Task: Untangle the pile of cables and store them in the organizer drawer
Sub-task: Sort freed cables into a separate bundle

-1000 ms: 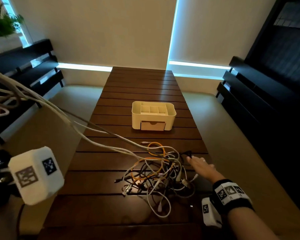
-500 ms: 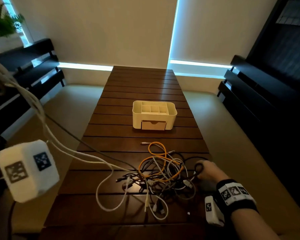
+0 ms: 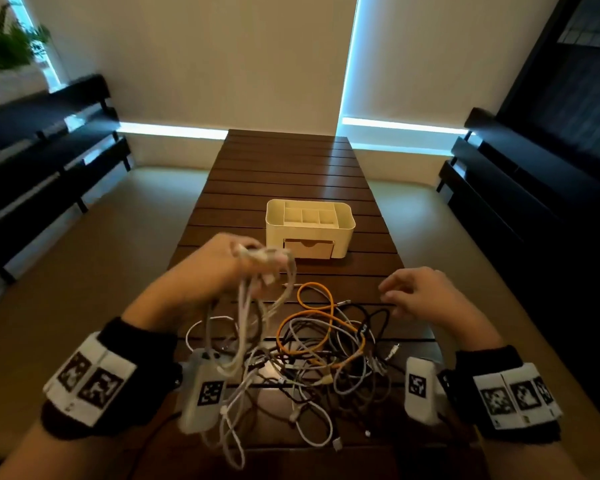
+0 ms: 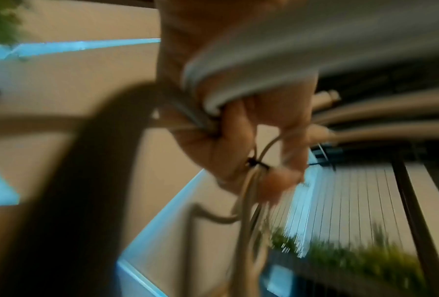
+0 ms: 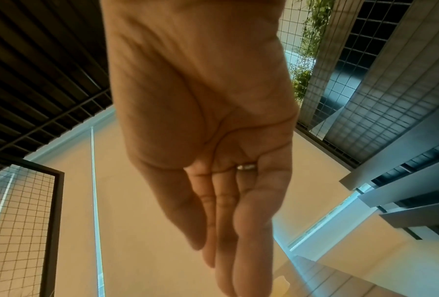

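At six o'clock on the slatted surface (image 3: pixel 291 174), the cable pile (image 3: pixel 326 358) blurs beneath the left grip (image 3: pixel 222 268) clenching white cables (image 3: pixel 257 306), right grip (image 3: pixel 420 292) released, organizer (image 3: pixel 309 230) at twelve, dark benches (image 3: pixel 42 150) flanking.

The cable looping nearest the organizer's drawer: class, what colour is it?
Orange: the orange cable loops on the table in front of the organizer. The head view shows it best.

A home-like lounge or patio is showing: dark slatted benches (image 3: pixel 49 140) are flanking a wooden slatted worktop (image 3: pixel 284 174), potted greenery (image 3: pixel 4 39) beside drawn blinds
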A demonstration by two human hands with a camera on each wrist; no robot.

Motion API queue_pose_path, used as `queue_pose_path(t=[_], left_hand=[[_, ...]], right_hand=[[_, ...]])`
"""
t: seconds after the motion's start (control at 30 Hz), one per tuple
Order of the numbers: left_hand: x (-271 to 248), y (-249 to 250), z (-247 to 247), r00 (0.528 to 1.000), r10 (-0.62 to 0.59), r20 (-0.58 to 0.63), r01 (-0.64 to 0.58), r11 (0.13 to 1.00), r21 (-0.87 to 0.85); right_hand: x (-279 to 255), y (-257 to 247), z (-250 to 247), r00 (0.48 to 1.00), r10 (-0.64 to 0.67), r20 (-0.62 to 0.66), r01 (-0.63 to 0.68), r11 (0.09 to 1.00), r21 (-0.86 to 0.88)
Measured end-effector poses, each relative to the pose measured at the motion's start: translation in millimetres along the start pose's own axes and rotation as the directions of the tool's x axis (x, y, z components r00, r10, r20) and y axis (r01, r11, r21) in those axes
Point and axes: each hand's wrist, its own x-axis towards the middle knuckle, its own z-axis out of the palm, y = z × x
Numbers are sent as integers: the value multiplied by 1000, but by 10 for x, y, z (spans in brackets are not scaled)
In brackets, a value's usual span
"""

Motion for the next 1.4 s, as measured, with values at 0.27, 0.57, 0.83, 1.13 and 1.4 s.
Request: queue_pose_path(t=[0.27,0.57,0.83,1.13,1.4], left_hand=[[-1,-179,-481,898,18,-440,374,498,783],[4,-461,-735,682,314,-661,84,864,497],[143,-665,-317,905,154,-398,-103,984,146],[242,-754,-187,898,229,-376,-158,964,212],[245,-820,-42,842,314,-439,-216,941,260]], right_hand=[[161,157,246,985,155,-81,-173,936,-306],[348,-418,1305,916,-309,257,372,893,-251],[656,-332,1908,838,-293,461,494,767,-410],[641,-246,2186,872,-348,344,478,755,-449],[619,-179,2178,841,-412,351,541,653,-531]])
